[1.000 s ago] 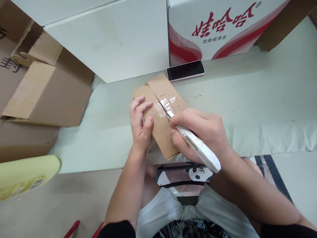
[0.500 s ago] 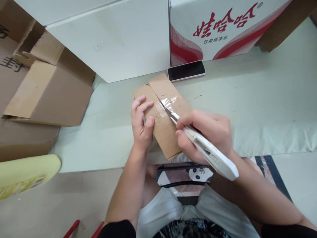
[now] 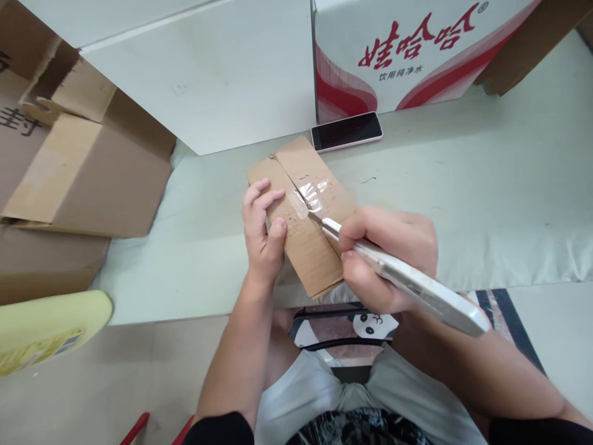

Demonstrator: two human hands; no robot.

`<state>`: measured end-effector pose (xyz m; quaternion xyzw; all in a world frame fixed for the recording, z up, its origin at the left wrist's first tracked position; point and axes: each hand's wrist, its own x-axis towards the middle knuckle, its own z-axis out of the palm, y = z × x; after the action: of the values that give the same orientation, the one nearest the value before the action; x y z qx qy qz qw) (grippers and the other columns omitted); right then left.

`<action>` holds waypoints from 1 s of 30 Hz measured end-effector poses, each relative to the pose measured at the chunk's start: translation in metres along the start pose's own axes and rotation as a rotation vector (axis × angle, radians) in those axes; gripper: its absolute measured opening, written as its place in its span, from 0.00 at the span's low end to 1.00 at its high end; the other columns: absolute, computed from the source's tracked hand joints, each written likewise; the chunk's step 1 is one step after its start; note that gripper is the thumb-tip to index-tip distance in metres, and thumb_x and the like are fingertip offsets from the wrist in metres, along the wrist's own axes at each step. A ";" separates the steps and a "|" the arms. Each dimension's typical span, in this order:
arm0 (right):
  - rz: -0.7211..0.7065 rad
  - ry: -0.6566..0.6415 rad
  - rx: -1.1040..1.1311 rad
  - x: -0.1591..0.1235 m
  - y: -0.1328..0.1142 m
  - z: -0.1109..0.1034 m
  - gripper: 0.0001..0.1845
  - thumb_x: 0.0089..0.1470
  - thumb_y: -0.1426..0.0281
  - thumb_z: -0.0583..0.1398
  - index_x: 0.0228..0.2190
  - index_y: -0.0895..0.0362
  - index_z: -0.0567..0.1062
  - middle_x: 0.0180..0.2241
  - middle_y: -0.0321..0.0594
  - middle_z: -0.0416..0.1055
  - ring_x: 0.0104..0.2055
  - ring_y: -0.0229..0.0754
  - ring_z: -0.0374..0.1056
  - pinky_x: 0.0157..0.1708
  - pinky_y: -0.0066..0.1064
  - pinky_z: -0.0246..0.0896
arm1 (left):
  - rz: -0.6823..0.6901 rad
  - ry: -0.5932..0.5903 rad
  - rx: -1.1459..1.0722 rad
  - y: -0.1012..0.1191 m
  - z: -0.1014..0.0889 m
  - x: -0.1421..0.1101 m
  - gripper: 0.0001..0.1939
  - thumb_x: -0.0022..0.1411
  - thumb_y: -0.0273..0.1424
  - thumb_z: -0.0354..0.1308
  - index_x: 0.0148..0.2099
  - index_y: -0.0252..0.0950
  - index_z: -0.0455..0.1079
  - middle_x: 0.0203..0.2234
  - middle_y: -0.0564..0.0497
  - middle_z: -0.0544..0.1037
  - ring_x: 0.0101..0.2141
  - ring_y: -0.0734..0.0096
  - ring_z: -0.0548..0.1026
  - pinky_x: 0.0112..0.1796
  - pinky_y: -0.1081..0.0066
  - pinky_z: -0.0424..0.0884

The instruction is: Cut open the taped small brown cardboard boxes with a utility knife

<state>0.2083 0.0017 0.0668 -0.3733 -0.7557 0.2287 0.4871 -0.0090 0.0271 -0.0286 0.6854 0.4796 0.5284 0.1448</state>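
The small cardboard box (image 3: pixel 306 244) lies between the hands (image 3: pixel 262 232) (image 3: pixel 393 238), touching the left.

Compared with 1.0 s ago, the right hand (image 3: pixel 391 256) has shifted rightward across the small cardboard box (image 3: pixel 312 262). The white knife (image 3: pixel 412 278) has swung with it, its butt end now farther right over the forearm (image 3: pixel 504 368) and more of its metal blade (image 3: pixel 316 218) exposed. More seam (image 3: pixel 332 245) shows below the clear tape (image 3: pixel 311 194).
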 end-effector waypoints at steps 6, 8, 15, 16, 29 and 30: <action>-0.019 -0.038 0.007 -0.001 0.002 -0.001 0.08 0.45 0.77 0.55 0.25 0.52 0.61 0.19 0.28 0.57 0.19 0.32 0.49 0.20 0.29 0.48 | -0.003 -0.013 0.038 0.000 0.000 -0.001 0.22 0.74 0.52 0.50 0.59 0.48 0.73 0.63 0.47 0.70 0.66 0.55 0.69 0.73 0.47 0.55; -0.020 -0.054 0.002 -0.001 0.002 -0.001 0.09 0.43 0.77 0.55 0.25 0.52 0.60 0.19 0.29 0.56 0.20 0.33 0.48 0.20 0.29 0.48 | 0.003 -0.029 0.053 0.000 -0.001 -0.001 0.22 0.75 0.51 0.50 0.60 0.47 0.72 0.64 0.45 0.70 0.67 0.55 0.68 0.73 0.46 0.55; -0.033 -0.061 0.031 -0.001 0.004 0.000 0.10 0.40 0.77 0.54 0.24 0.52 0.58 0.20 0.28 0.54 0.20 0.32 0.46 0.21 0.28 0.46 | 0.009 -0.015 0.048 -0.001 0.000 0.000 0.22 0.74 0.52 0.50 0.60 0.48 0.72 0.63 0.47 0.70 0.67 0.54 0.68 0.71 0.51 0.59; -0.037 -0.061 0.034 -0.001 0.004 0.000 0.10 0.39 0.77 0.54 0.24 0.52 0.58 0.20 0.28 0.54 0.20 0.32 0.46 0.21 0.28 0.46 | 0.008 -0.015 0.045 -0.001 0.000 0.000 0.22 0.74 0.52 0.50 0.60 0.48 0.72 0.63 0.47 0.70 0.67 0.55 0.68 0.71 0.51 0.59; -0.017 -0.021 0.115 -0.001 0.002 0.000 0.11 0.40 0.79 0.54 0.25 0.52 0.57 0.20 0.28 0.55 0.20 0.31 0.47 0.21 0.28 0.47 | -0.045 0.025 -0.037 -0.001 0.000 0.001 0.22 0.71 0.55 0.55 0.58 0.52 0.76 0.62 0.48 0.72 0.65 0.52 0.69 0.70 0.51 0.62; -0.008 -0.003 0.113 -0.001 0.002 0.000 0.11 0.41 0.79 0.54 0.25 0.52 0.58 0.20 0.28 0.56 0.20 0.32 0.48 0.21 0.28 0.47 | -0.050 0.023 -0.040 -0.001 0.000 0.001 0.22 0.70 0.55 0.55 0.58 0.52 0.76 0.62 0.48 0.72 0.65 0.52 0.69 0.70 0.51 0.62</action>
<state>0.2090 0.0018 0.0647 -0.3418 -0.7439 0.2695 0.5071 -0.0095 0.0279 -0.0284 0.6640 0.4877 0.5420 0.1658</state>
